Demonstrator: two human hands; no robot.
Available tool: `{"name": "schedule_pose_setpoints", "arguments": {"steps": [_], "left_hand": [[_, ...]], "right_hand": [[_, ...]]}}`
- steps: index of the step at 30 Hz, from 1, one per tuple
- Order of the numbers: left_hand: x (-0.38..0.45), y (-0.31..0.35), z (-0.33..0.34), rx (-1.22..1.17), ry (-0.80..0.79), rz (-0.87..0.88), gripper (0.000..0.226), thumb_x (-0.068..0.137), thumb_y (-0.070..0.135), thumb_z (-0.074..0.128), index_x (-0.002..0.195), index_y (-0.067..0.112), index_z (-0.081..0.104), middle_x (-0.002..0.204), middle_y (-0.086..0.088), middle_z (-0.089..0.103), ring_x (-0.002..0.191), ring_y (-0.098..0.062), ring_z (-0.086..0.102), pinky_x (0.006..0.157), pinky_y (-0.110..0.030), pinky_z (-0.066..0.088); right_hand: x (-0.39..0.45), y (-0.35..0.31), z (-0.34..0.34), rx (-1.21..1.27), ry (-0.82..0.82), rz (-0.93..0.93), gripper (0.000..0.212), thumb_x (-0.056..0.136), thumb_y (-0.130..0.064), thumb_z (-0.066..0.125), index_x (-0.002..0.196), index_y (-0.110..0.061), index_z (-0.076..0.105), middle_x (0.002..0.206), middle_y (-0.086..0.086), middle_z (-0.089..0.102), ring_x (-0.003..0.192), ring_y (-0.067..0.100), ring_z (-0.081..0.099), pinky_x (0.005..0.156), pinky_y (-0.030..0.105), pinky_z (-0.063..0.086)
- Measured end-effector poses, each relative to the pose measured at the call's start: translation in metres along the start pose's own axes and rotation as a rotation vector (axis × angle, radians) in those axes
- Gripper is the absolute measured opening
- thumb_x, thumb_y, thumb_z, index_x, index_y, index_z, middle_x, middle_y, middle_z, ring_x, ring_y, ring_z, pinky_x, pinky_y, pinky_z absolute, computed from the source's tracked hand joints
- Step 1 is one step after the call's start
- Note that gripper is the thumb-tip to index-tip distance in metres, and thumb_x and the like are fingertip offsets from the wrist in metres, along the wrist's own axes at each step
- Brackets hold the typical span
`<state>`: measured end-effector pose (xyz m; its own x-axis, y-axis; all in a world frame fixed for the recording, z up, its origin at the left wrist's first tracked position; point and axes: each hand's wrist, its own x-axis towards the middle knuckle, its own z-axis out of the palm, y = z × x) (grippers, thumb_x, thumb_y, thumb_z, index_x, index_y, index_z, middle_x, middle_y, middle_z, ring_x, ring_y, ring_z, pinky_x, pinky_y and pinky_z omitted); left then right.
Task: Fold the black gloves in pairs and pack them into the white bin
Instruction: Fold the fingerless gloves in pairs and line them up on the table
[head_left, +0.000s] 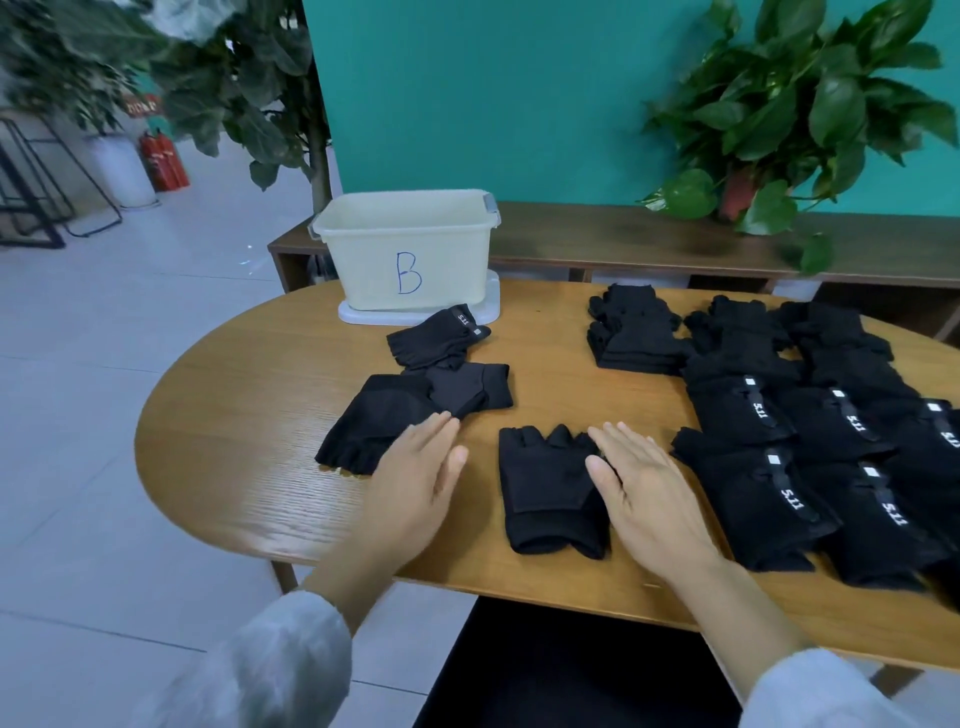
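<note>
Left hand (415, 480): fingers straight, grip holding nothing, beside a loose fingerless glove (376, 423) on the wooden desk (234, 447). Right hand (644, 488): flat, grip holding nothing, resting on the right edge of the centre glove (545, 491). Rows of black gloves (810, 431) lie at right. White bin (410, 249), marked "B", stands at the desk's far edge on its lid (488, 306).

Pale grey sleeves (270, 665), bare hands.

black gloves (550, 488), white bin (410, 249) blue "B", teal wall (493, 93)
</note>
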<state>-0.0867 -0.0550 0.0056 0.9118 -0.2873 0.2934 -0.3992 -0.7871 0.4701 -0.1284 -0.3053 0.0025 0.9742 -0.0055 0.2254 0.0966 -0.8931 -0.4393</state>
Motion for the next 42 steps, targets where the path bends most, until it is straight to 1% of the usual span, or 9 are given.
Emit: {"name": "schedule_pose_setpoints", "arguments": {"steps": [4,6,9,14,21,26,29,34,42], "left_hand": [[0.012,-0.023,-0.031,-0.033,0.097,-0.059,0.047,0.103,0.034,0.040,0.138,0.005,0.053,0.141,-0.008,0.053,0.133,-0.027,0.045,0.108,-0.025,0.029],[0.022,-0.038,-0.043,-0.030,0.122,-0.125,0.041,0.102,0.024,0.048,0.136,0.003,0.054,0.137,-0.011,0.056,0.128,-0.029,0.050,0.096,-0.021,0.030],[0.036,-0.063,-0.053,-0.064,0.127,-0.203,0.044,0.101,0.025,0.049,0.141,0.007,0.049,0.140,-0.010,0.054,0.131,-0.027,0.048,0.101,-0.025,0.031],[0.059,-0.090,-0.062,-0.131,0.130,-0.286,0.046,0.100,0.028,0.052,0.141,0.009,0.049,0.138,-0.008,0.057,0.130,-0.022,0.050,0.110,-0.038,0.038],[0.088,-0.105,-0.056,-0.131,0.101,-0.321,0.047,0.099,0.031,0.054,0.143,0.014,0.048,0.136,-0.003,0.058,0.125,-0.018,0.052,0.097,-0.024,0.035],[0.104,-0.125,-0.042,-0.157,0.019,-0.321,0.050,0.098,0.035,0.055,0.142,0.013,0.049,0.132,-0.004,0.055,0.117,-0.017,0.055,0.092,-0.022,0.038],[0.110,-0.136,-0.033,-0.126,-0.026,-0.314,0.050,0.097,0.033,0.058,0.141,0.012,0.051,0.125,-0.005,0.054,0.115,-0.018,0.052,0.094,-0.024,0.037],[0.119,-0.148,-0.029,-0.067,-0.086,-0.264,0.033,0.094,0.033,0.061,0.124,0.020,0.066,0.116,-0.003,0.055,0.114,-0.023,0.048,0.101,-0.041,0.041],[0.127,-0.146,-0.035,-0.105,-0.165,-0.261,0.006,0.091,0.026,0.064,0.095,0.022,0.064,0.095,-0.001,0.062,0.094,-0.022,0.058,0.085,-0.041,0.050]], "right_hand": [[0.013,-0.007,-0.020,0.073,0.016,0.033,0.051,0.102,-0.041,0.033,0.145,-0.017,0.044,0.146,0.005,0.048,0.141,0.017,0.036,0.116,0.029,0.023],[0.024,-0.010,-0.028,0.103,0.026,0.084,0.044,0.103,-0.035,0.040,0.144,-0.020,0.046,0.138,0.007,0.056,0.131,0.022,0.047,0.106,0.038,0.039],[0.041,-0.020,-0.035,0.104,0.046,0.085,0.039,0.102,-0.029,0.047,0.140,-0.020,0.051,0.133,0.003,0.060,0.125,0.021,0.053,0.101,0.039,0.044],[0.078,-0.052,-0.031,0.074,0.008,0.048,0.036,0.100,-0.027,0.051,0.135,-0.020,0.057,0.129,-0.003,0.063,0.117,0.017,0.057,0.097,0.036,0.047],[0.133,-0.108,0.008,0.093,-0.099,0.050,0.038,0.098,-0.029,0.053,0.135,-0.022,0.056,0.110,-0.006,0.069,0.104,0.018,0.061,0.090,0.036,0.050],[0.161,-0.127,0.047,0.070,-0.174,0.115,0.034,0.094,-0.034,0.055,0.119,-0.011,0.062,0.098,-0.001,0.070,0.095,0.023,0.062,0.085,0.041,0.051],[0.172,-0.134,0.069,0.000,-0.239,0.148,0.041,0.092,-0.047,0.054,0.114,-0.013,0.061,0.105,0.001,0.065,0.102,0.025,0.058,0.088,0.041,0.048],[0.183,-0.143,0.086,-0.224,-0.312,0.127,0.049,0.092,-0.059,0.049,0.119,-0.020,0.061,0.129,0.003,0.051,0.122,0.025,0.040,0.099,0.037,0.033],[0.182,-0.151,0.091,-0.339,-0.240,0.038,0.036,0.095,-0.051,0.050,0.105,-0.020,0.064,0.118,0.002,0.054,0.114,0.023,0.043,0.096,0.036,0.030]]}}
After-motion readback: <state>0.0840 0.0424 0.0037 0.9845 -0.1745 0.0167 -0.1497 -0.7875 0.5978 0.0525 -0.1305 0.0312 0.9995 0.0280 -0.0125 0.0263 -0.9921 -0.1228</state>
